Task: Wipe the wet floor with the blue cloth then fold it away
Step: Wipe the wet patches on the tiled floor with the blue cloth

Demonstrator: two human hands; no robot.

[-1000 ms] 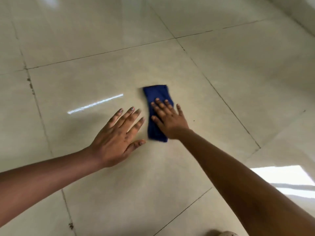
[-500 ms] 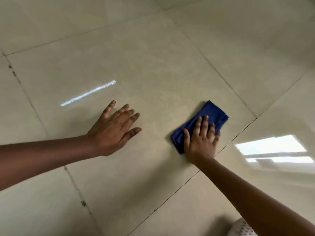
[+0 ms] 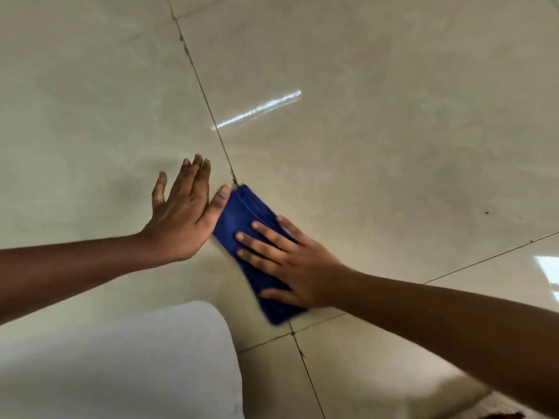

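Note:
The blue cloth, folded into a narrow strip, lies flat on the glossy beige tiled floor, across a grout line. My right hand presses down on its middle and near part with fingers spread. My left hand rests flat on the floor just left of the cloth, fingers apart, its thumb touching the cloth's far left edge. The cloth's near end looks blurred.
My knee in white fabric fills the lower left. Dark grout lines cross the tiles. A streak of reflected light lies beyond the cloth, and a bright reflection shows at the right edge.
My right hand has slid the cloth from the right back toward my left hand, which now touches it. The view has shifted, bringing my knee into sight.

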